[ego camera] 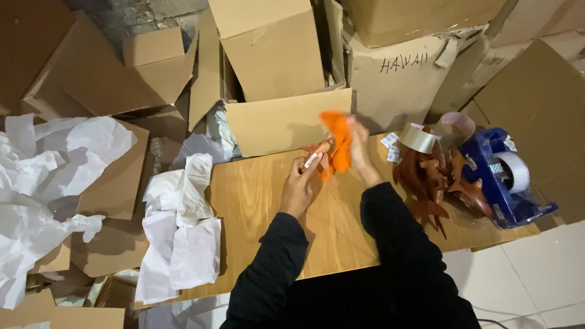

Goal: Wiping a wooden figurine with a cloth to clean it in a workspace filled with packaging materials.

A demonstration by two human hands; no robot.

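Two hands, left hand, right hand, one orange cloth

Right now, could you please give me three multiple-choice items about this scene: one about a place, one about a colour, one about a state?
1. Where is the blue tape dispenser?
A. on the right end of the wooden board
B. inside an open carton
C. on the white paper

2. What colour is the cloth in the right hand?
A. green
B. orange
C. white

3. What is the left hand doing?
A. resting flat on the board
B. holding a small brown figure
C. hanging empty in the air

Answers: 1 A, the dispenser stands by the brown figures at the right end. 2 B, the cloth is bright orange. 3 B, the fingers close around the figure while the cloth touches it.
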